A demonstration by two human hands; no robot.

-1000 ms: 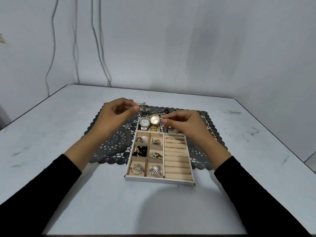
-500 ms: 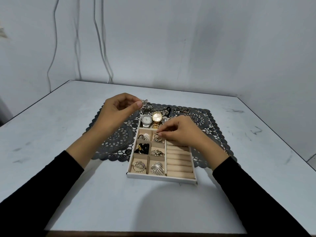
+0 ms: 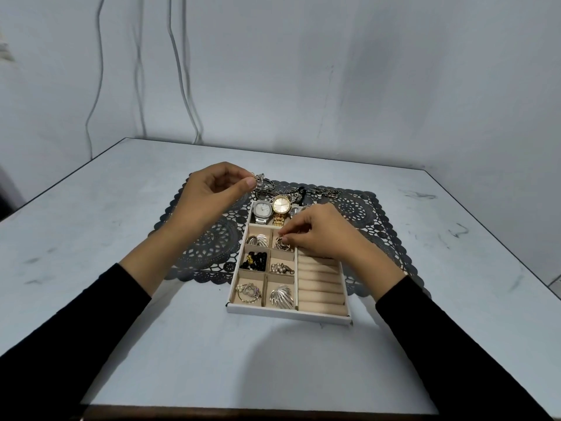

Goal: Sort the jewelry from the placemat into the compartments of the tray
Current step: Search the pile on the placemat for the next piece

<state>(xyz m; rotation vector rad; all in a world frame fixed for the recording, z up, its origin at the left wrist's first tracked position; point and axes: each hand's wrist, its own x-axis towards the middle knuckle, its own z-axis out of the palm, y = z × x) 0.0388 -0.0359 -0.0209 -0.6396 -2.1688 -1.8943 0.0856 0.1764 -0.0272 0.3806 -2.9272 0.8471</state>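
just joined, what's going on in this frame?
A person is sorting jewelry into a compartment tray lying partly on a dark lace placemat. The right hand pinches a small piece at the far right cell of the small grid, which already holds jewelry. The left hand holds a silver piece up above the placemat. Watches lie in the far compartment; chains are on the placemat beyond.

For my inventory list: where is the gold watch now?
Head view, centre: the gold watch lies in the tray's far row, just right of the silver watch.
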